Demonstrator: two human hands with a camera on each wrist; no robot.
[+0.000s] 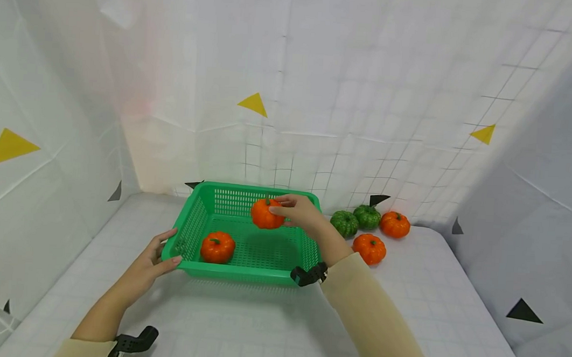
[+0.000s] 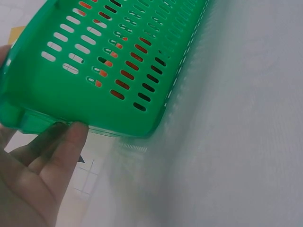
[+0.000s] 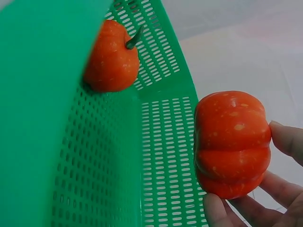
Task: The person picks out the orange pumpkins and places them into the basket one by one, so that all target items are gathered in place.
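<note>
My right hand [image 1: 302, 213] pinches a small orange pumpkin [image 1: 266, 214] between thumb and fingers, above the right half of the green plastic basket [image 1: 261, 276]. Ribbed orange sides of this pumpkin show close up in the right wrist view, with fingertips [image 3: 215, 208] around it. Another orange pumpkin [image 1: 217, 247] sits inside the basket, toward the front left, its green stem up. At the basket's left end, my left hand [image 1: 142, 271] holds the rim near the front corner. The left wrist view shows those fingers [image 2: 71, 146] against the rim from outside.
Right of the basket stand two dark green pumpkins [image 1: 344, 223] and two orange ones, one orange pumpkin [image 1: 369, 249] nearer me and another orange pumpkin [image 1: 395, 224] farther back. White sheeting [image 1: 291, 81] with yellow and black triangles encloses the white table [image 1: 239, 327] on three sides.
</note>
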